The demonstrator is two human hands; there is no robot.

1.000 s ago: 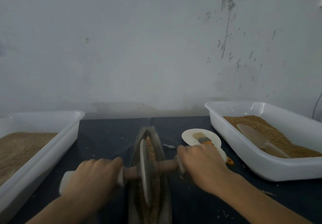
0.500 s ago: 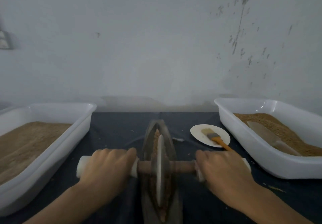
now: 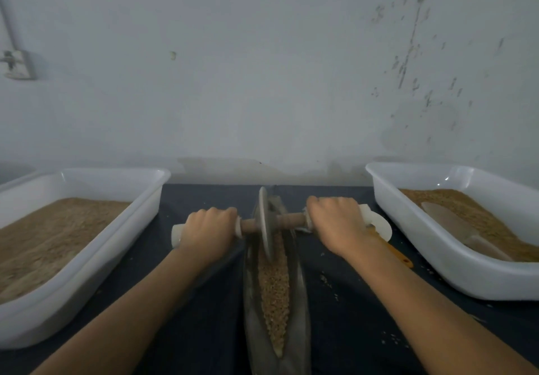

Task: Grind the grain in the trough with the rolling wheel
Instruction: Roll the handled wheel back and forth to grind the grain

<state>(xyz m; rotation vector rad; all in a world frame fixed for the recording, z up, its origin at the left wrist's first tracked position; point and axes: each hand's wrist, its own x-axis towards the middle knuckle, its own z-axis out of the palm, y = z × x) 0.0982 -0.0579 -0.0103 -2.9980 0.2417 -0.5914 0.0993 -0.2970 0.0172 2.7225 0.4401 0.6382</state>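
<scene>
On the dark table top: narrow metal trough running lengthwise away from the person, between both forearms.
Grain: brown grain fills the groove of the trough, showing from just behind the wheel down to the near end.
Wheel: grey disc of the rolling wheel stands on edge in the far part of the trough, its lower rim down in the grain; top leans slightly left.
Axle: wooden axle runs crosswise through the disc, with white end grips.
Left hand: left hand wrapped knuckles-up round the left grip, just beside the disc; a white stub pokes out past the little-finger side.
Right hand: right hand curled over the right grip, a short stretch of bare axle between it and the disc.
Wheel vs hands: disc sits midway between the two fists, level with them.
Left tray: white tray holding fine brown meal, well left of the trough.
Right tray: white tray with brown grain and a pale scoop lying in it.
Behind right wrist: white dish and an orange brush handle, partly hidden.
Scatter: loose kernels on the table right of the trough.
</scene>
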